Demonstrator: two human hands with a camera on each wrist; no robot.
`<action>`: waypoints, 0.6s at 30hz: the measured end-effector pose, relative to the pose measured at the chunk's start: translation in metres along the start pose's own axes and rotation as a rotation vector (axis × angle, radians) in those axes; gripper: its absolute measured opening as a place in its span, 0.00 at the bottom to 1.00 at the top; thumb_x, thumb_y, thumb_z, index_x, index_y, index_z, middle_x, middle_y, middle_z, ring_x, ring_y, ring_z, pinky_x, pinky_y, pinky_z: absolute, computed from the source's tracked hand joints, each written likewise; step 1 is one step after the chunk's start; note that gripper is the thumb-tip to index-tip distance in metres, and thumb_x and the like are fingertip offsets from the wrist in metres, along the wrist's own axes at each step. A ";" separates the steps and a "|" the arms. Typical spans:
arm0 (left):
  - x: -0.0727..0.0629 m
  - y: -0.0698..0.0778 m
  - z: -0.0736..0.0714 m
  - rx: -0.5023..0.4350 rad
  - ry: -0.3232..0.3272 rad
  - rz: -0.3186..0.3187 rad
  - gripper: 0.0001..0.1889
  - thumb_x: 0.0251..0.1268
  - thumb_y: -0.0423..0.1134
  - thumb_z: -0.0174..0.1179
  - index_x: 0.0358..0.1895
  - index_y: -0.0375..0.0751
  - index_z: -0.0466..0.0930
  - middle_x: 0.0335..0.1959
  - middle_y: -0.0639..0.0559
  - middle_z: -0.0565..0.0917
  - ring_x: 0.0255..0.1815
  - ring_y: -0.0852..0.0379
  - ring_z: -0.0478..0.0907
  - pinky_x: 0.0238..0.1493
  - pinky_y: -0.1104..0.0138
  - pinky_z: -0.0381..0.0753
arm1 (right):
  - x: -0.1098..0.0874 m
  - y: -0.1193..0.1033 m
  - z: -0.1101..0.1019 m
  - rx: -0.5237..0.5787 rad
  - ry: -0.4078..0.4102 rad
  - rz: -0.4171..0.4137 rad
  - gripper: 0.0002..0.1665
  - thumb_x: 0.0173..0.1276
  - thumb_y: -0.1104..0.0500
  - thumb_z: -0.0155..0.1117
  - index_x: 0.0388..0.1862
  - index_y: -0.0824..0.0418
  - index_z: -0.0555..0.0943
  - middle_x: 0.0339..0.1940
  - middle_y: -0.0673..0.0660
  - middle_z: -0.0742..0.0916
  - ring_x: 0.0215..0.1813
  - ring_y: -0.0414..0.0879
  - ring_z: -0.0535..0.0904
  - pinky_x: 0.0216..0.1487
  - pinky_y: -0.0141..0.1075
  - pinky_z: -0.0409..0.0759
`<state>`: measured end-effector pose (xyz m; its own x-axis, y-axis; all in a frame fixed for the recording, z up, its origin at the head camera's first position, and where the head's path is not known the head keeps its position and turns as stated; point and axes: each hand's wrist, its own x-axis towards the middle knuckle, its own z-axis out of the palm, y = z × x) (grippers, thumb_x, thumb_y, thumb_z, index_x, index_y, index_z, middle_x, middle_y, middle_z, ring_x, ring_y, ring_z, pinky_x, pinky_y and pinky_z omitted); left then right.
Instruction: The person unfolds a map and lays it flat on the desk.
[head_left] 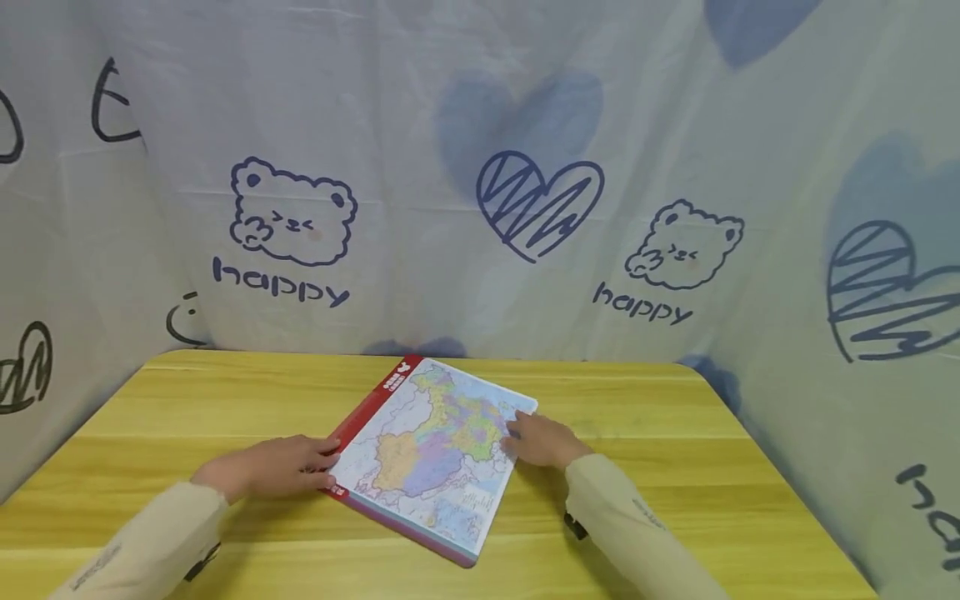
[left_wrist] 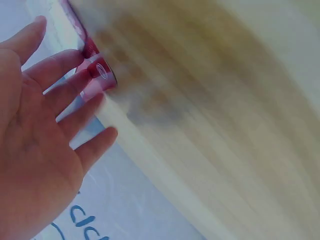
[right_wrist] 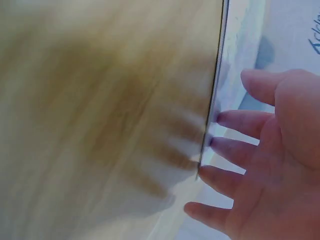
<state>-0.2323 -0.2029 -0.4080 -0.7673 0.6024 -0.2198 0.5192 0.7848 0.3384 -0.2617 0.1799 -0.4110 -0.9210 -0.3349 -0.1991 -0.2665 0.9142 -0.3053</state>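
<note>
The map [head_left: 438, 442] is a flat, rectangular slab lying slantwise on the table [head_left: 675, 517], in the lower middle of the frame. Its printed face is smooth, with patches of orange, violet, green and pink on pale blue and white. A red strip [head_left: 369, 410] runs down its left side with white marks near the top, and the lower edge shows a pinkish side with some thickness.

The left hand [head_left: 281, 467], at lower left of centre, lays its fingertips against the red strip's lower end; in the left wrist view its fingers are spread and nearly straight. The right hand [head_left: 543, 440], right of centre, touches the map's right edge, its fingers also parted and extended in its own wrist view. Both grips are wide, with no fingers curled round the map.

Loose cream sleeves [head_left: 633, 533] reach in from the lower corners, a small black piece [head_left: 575, 526] under the right one. The table is yellow, with streaky wood grain and rounded far corners. Behind it, across the upper frame, hangs creased, whitish cloth [head_left: 420, 283] printed with outlined bears [head_left: 292, 218], scribbled hearts [head_left: 540, 208] and dark "happy" lettering [head_left: 281, 282].
</note>
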 end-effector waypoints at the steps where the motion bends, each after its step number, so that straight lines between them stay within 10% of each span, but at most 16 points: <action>1: -0.002 0.001 0.001 0.011 0.002 0.002 0.30 0.69 0.54 0.56 0.64 0.34 0.73 0.68 0.36 0.68 0.67 0.31 0.62 0.62 0.39 0.62 | 0.003 -0.001 -0.001 -0.008 -0.006 0.003 0.31 0.76 0.48 0.51 0.68 0.67 0.70 0.72 0.67 0.66 0.72 0.64 0.59 0.68 0.57 0.59; 10: -0.030 0.004 0.014 0.025 0.018 0.031 0.34 0.65 0.57 0.58 0.65 0.35 0.72 0.68 0.37 0.68 0.68 0.32 0.60 0.62 0.41 0.65 | 0.031 -0.011 0.007 -0.026 -0.097 -0.003 0.50 0.69 0.33 0.51 0.77 0.62 0.54 0.78 0.63 0.53 0.77 0.63 0.42 0.69 0.66 0.41; 18: -0.036 0.014 0.021 0.065 0.069 0.074 0.30 0.66 0.56 0.59 0.62 0.36 0.77 0.64 0.37 0.72 0.61 0.36 0.71 0.57 0.45 0.72 | 0.046 -0.022 0.013 -0.085 0.009 -0.004 0.41 0.74 0.40 0.48 0.76 0.63 0.58 0.77 0.66 0.56 0.77 0.62 0.45 0.69 0.66 0.41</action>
<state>-0.1898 -0.2103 -0.4148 -0.7488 0.6496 -0.1318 0.5972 0.7474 0.2911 -0.2941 0.1416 -0.4257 -0.9223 -0.3368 -0.1898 -0.2929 0.9292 -0.2254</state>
